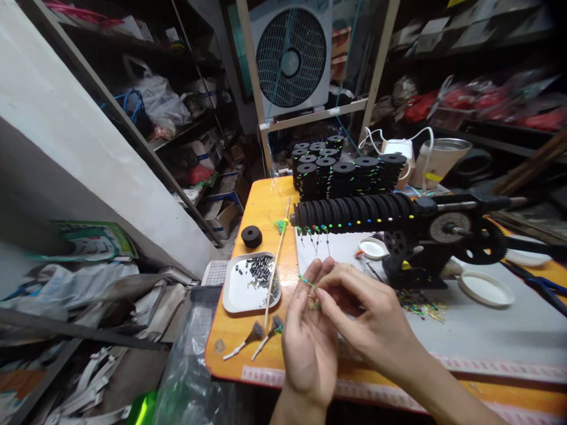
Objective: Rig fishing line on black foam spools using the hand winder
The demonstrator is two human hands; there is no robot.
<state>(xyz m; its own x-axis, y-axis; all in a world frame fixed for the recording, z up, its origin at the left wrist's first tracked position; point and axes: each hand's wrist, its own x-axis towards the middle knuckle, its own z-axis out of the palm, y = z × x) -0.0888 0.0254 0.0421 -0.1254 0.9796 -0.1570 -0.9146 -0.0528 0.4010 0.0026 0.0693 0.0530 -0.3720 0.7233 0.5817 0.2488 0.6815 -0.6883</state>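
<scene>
Both hands meet at the table's front, left of the black geared device (434, 236). My left hand (310, 348) is palm up and cupped, with a short, thin green line with tiny beads (307, 281) across its fingers. A small golden bit shows by its palm, too small to name. Over that palm, my right hand (363, 301) pinches the same line between thumb and fingertips. Just beyond the fingertips, several beaded lines hang from the device's ribbed black roller (354, 212), which carries a row of coloured beads.
A white tray (233, 295) of small black and metal pieces stands left, crossed by a thin stick (277, 260). Two small brushes (254, 333) lie in front. Black spools (343, 171) are stacked behind; loose beads (423, 307) and a white lid (486, 289) lie right.
</scene>
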